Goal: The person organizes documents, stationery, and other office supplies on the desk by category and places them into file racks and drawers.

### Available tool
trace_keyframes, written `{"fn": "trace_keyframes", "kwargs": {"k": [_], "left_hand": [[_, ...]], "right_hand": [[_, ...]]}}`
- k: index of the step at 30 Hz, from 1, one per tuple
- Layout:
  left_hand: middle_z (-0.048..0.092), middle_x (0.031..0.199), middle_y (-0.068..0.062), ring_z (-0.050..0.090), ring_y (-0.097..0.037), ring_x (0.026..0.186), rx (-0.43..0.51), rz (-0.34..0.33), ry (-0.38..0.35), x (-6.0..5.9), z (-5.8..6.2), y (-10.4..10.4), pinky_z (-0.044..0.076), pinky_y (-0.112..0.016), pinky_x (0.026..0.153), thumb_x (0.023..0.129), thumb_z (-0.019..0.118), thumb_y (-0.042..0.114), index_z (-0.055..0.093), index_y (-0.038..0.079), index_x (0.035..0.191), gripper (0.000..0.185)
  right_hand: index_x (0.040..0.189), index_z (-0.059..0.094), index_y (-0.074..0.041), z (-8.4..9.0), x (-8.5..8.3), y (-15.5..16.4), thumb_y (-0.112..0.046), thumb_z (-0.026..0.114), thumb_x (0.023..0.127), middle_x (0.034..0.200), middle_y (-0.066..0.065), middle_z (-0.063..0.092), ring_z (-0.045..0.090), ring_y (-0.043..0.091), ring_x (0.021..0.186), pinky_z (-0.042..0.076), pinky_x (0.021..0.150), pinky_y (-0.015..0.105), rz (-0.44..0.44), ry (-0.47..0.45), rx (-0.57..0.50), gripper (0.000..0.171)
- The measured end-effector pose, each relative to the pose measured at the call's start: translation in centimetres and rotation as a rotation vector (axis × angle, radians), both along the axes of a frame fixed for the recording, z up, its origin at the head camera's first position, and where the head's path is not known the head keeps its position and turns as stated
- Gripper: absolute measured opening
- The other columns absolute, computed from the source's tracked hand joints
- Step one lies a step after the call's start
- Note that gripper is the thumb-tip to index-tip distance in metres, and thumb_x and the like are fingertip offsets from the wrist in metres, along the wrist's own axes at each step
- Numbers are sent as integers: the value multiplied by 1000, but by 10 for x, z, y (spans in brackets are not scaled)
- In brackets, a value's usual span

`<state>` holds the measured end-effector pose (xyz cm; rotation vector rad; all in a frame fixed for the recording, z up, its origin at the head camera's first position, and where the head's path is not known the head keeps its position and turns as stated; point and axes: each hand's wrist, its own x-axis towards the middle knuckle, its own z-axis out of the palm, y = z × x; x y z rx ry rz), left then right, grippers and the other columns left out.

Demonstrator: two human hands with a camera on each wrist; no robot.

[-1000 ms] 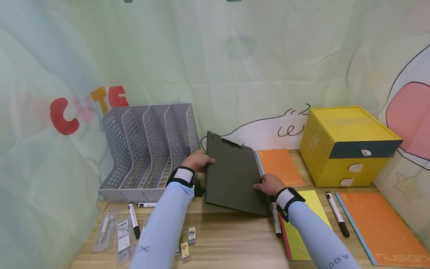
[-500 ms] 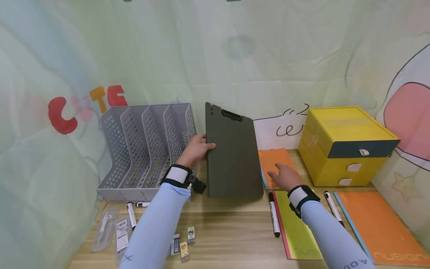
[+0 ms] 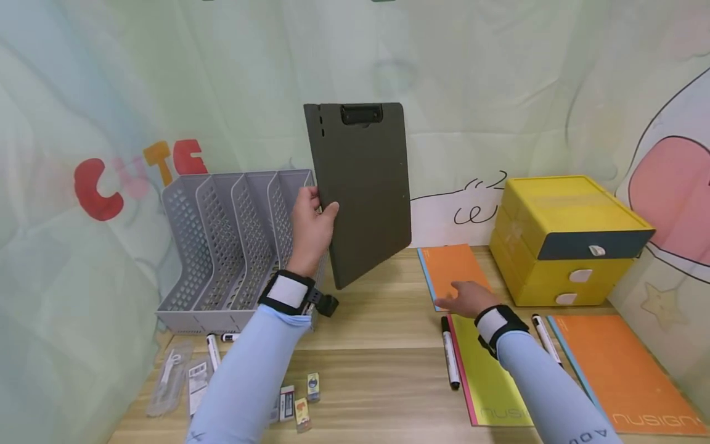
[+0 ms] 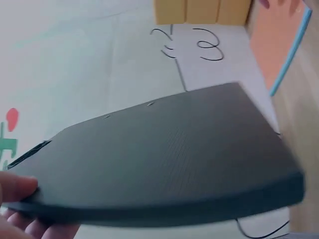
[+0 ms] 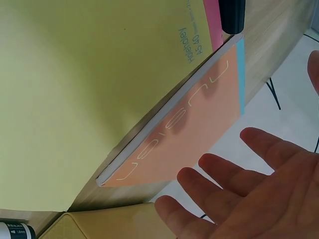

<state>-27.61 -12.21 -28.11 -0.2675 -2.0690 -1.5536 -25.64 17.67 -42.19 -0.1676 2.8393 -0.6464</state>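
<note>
Left hand [image 3: 312, 223] now grips the dark clipboard [image 3: 360, 185] by its left edge, raised upright off the desk beside the grey file rack [image 3: 233, 240]. Right hand [image 3: 466, 297] has released it, fingers spread flat over the orange notebook [image 3: 446, 268]. Carrying has passed to 1 hand.

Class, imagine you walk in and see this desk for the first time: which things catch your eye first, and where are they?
The dark clipboard stands out, held upright above the desk by the left hand beside the grey file rack. At the right sits a bright yellow drawer box. The right hand hovers, fingers spread, over the orange notebook.
</note>
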Motion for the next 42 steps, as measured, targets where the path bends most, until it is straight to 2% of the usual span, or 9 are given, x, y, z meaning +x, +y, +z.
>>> {"fn": "trace_keyframes", "kwargs": {"k": [9,14,21,24,26,29,34,37,42], "left_hand": [[65,117,-19,61,-18,100,166,109,289,12,28,-26,47,-29,82,96,56,-5,47,-7,121,26],[63,117,-15,60,-19,104,250,146,412,19,40,-46,48,-30,89,97,57,-1,47,-4,122,27],[60,121,-11,56,-23,115,374,181,517,32,54,-71,46,-32,99,97,55,-4,47,1,123,29],[59,120,-12,56,-25,114,402,224,555,40,59,-80,46,-33,98,97,54,-5,47,0,123,27],[61,119,-11,57,-25,113,406,278,570,44,61,-86,46,-33,97,97,54,-4,49,0,121,25],[63,118,-7,57,-23,112,437,358,555,49,60,-97,47,-31,97,97,57,0,51,2,121,25],[63,121,-5,56,-21,115,465,441,531,46,50,-115,45,-29,98,97,59,3,51,4,123,27],[62,122,-4,55,-20,115,454,466,499,41,38,-125,45,-28,97,98,59,5,50,5,124,28],[63,119,-3,56,-18,109,413,522,439,27,10,-141,43,-26,89,99,58,9,49,8,121,24]], "right_hand": [[142,40,14,-1,0,0,-46,62,95,139,35,48,46,50,127,41,101,57,14,6,9,79],[142,39,15,-1,1,0,-45,61,96,138,35,48,46,50,127,41,101,57,17,17,10,78],[140,40,16,0,3,-1,-44,60,97,137,35,49,47,49,127,41,101,57,24,30,9,77],[141,40,15,-1,2,-1,-44,60,97,139,35,48,46,49,128,40,103,57,21,26,1,76],[141,40,15,-3,1,-1,-44,59,97,139,35,47,45,50,128,40,102,57,22,27,3,76],[142,40,15,-6,0,0,-45,59,97,139,35,47,44,50,129,39,103,58,12,21,4,77],[142,39,15,-10,-1,1,-47,59,96,139,35,46,44,50,128,40,102,58,3,18,1,79],[141,40,15,-10,-1,1,-47,60,96,139,36,47,45,50,128,40,102,58,2,21,6,79],[141,40,15,-8,2,1,-47,60,96,139,35,47,45,50,128,41,101,58,-3,13,6,79]]}}
